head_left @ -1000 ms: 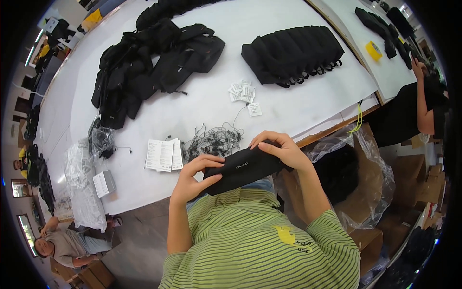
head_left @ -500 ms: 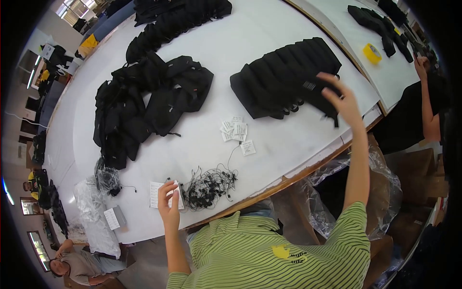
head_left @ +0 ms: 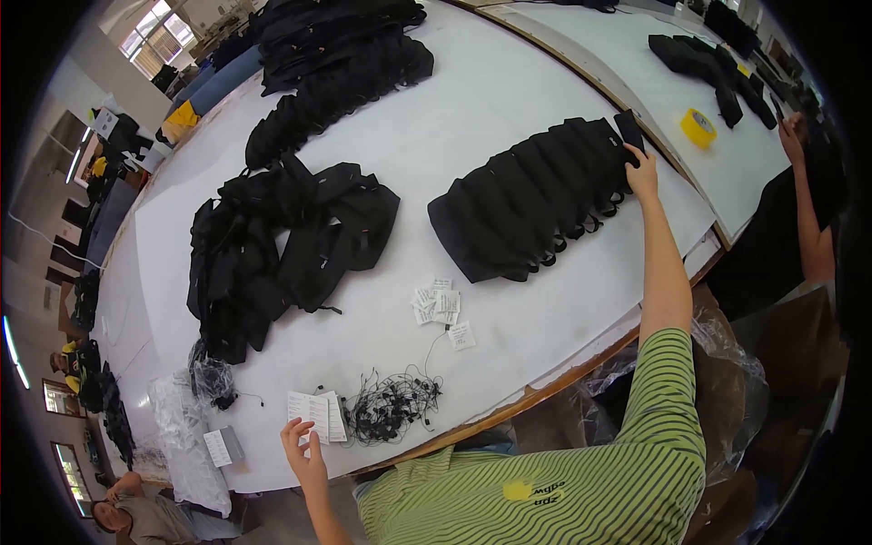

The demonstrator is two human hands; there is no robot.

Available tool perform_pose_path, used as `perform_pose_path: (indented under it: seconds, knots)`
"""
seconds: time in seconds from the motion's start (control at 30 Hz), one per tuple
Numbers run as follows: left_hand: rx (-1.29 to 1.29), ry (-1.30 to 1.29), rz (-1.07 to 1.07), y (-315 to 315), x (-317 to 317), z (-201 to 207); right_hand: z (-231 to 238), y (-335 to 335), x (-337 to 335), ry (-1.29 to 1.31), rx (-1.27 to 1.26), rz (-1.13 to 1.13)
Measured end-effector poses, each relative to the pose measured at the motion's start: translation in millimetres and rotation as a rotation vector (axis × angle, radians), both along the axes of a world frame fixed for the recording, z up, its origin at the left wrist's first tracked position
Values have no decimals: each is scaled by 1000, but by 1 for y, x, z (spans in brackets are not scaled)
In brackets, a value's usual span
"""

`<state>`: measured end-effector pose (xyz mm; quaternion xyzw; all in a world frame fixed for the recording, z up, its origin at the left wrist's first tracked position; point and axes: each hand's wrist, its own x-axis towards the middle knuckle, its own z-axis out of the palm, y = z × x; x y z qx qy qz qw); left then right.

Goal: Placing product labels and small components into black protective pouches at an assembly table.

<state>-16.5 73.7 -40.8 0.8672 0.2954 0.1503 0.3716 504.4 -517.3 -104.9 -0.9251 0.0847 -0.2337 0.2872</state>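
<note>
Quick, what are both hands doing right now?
Left hand: open, holding nothing, near the white cards.
Right hand: closed, holding a black pouch.

The head-worn fisheye camera looks down across the white table (head_left: 518, 354).

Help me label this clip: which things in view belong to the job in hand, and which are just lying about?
Likely in the job:
end black pouch, touched by the right hand
row of black pouches beside it
white printed cards, nearest the left hand

Apparently lying about:
yellow tape roll, on the adjoining table
clear plastic wrap
small box
</note>
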Motion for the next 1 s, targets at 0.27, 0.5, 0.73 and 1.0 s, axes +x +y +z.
perform_pose_path:
  seconds: [0.27,0.5,0.73,1.0]
  knots:
    - [-12,-16,-26,5,2,-7,3,-53,5,-118,213,-89]
    - [-34,-32,16,6,2,-7,66,13,-15,-544,198,29]
    - [-97,-21,-9,4,7,-14,40,17,3,-231,98,273]
    - [-151,-35,-21,8,9,-18,21,14,-3,257,291,130]
